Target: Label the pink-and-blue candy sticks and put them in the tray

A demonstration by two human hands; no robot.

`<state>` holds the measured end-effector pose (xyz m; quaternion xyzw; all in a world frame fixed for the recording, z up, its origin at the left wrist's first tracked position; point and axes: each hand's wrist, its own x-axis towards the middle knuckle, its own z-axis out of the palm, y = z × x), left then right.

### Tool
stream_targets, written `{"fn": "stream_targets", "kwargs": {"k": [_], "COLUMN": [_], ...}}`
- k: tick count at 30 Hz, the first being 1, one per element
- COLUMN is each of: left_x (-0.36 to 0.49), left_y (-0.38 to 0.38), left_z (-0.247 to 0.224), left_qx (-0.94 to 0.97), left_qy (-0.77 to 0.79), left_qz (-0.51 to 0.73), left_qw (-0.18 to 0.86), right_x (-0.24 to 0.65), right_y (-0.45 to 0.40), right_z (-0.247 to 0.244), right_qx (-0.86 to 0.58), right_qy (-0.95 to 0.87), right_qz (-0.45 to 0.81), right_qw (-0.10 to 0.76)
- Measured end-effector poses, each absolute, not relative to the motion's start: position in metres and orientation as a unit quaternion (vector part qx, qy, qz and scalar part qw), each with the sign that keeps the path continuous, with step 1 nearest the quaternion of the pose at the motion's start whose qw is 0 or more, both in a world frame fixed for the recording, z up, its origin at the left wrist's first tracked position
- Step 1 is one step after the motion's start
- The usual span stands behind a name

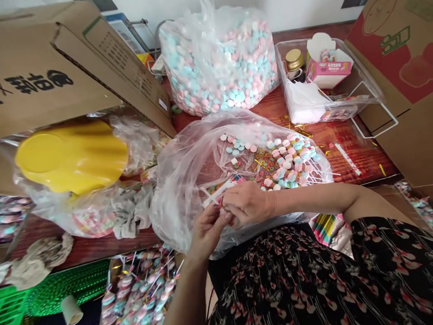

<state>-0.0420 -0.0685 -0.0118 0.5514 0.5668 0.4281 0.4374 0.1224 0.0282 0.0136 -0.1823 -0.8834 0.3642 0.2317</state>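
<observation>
My left hand (210,229) and my right hand (249,202) meet over the near part of a large clear plastic bag (179,158) spread on the table. Both are closed, fingertips pinched together on a small printed wrapper (230,184) with white, pink and blue on it. My fingers hide most of the wrapper, and I cannot tell what is inside it. Just beyond my right hand lies a pile of marshmallow skewers (292,155) on white sticks. Loose pink, white and blue marshmallows (238,145) and small ring-shaped candies (267,160) are scattered on the plastic.
A big bag of marshmallows (219,67) stands at the back. Right of it, a clear bin (297,108) holds a pink box and a gold-lidded jar. Cardboard boxes (111,76) and a yellow tub (71,155) crowd the left. Wrapped skewers (142,289) fill a box below the table edge.
</observation>
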Motion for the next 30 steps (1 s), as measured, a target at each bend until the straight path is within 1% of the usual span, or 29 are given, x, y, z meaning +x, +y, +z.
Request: {"fn": "stream_targets", "kwargs": {"k": [2, 4, 5, 6, 8, 10, 11, 12, 13, 14, 16, 17, 18, 19, 20, 22, 24, 27, 30], "left_x": [-0.051, -0.062, -0.071, -0.082, -0.114, -0.15, -0.164, -0.171, -0.172, -0.164, -0.131, -0.109, -0.086, -0.065, -0.046, -0.022, -0.016, -0.029, -0.04], "left_y": [-0.081, -0.097, -0.108, -0.121, -0.152, -0.182, -0.194, -0.201, -0.201, -0.195, -0.16, -0.135, -0.107, -0.081, -0.058, -0.026, -0.013, -0.014, -0.02], "left_z": [-0.007, -0.001, 0.002, 0.005, 0.014, 0.023, 0.027, 0.029, 0.03, 0.028, 0.017, 0.01, 0.001, -0.007, -0.015, -0.028, -0.041, -0.056, -0.065], "left_qx": [0.629, 0.672, 0.68, 0.684, 0.675, 0.638, 0.607, 0.578, 0.562, 0.568, 0.651, 0.687, 0.719, 0.74, 0.75, 0.759, 0.771, 0.789, 0.792], "left_qy": [0.614, 0.628, 0.629, 0.633, 0.659, 0.714, 0.754, 0.79, 0.809, 0.81, 0.748, 0.713, 0.679, 0.661, 0.656, 0.651, 0.633, 0.609, 0.597], "left_qz": [0.369, 0.345, 0.337, 0.32, 0.243, 0.1, 0.03, -0.028, -0.063, -0.065, 0.034, 0.086, 0.112, 0.106, 0.076, 0.018, -0.001, 0.037, 0.106], "left_qw": [0.302, 0.19, 0.167, 0.17, 0.225, 0.271, 0.248, 0.202, 0.16, 0.13, 0.122, 0.11, 0.094, 0.063, 0.026, -0.029, -0.062, -0.08, -0.072], "right_x": [0.111, 0.097, 0.092, 0.09, 0.094, 0.112, 0.124, 0.137, 0.151, 0.163, 0.183, 0.192, 0.2, 0.21, 0.221, 0.249, 0.281, 0.323, 0.341], "right_y": [0.019, 0.005, -0.004, -0.013, -0.027, -0.033, -0.032, -0.028, -0.021, -0.013, 0.006, 0.014, 0.021, 0.026, 0.028, 0.028, 0.023, 0.012, 0.006], "right_z": [0.006, -0.003, -0.006, -0.008, -0.006, 0.002, 0.006, 0.01, 0.012, 0.014, 0.015, 0.015, 0.015, 0.015, 0.015, 0.013, 0.009, -0.001, -0.01], "right_qx": [-0.237, -0.269, -0.263, -0.244, -0.168, -0.082, -0.065, -0.058, -0.057, -0.079, -0.165, -0.218, -0.272, -0.325, -0.375, -0.458, -0.524, -0.592, -0.611], "right_qy": [-0.83, -0.785, -0.78, -0.783, -0.828, -0.893, -0.909, -0.916, -0.932, -0.938, -0.91, -0.892, -0.877, -0.863, -0.849, -0.818, -0.782, -0.747, -0.746], "right_qz": [0.476, 0.544, 0.558, 0.563, 0.527, 0.429, 0.393, 0.377, 0.333, 0.304, 0.321, 0.309, 0.274, 0.225, 0.165, 0.069, 0.031, 0.009, -0.009], "right_qw": [0.17, 0.124, 0.109, 0.099, 0.095, 0.112, 0.121, 0.125, 0.13, 0.147, 0.205, 0.246, 0.285, 0.314, 0.333, 0.342, 0.336, 0.304, 0.266]}}
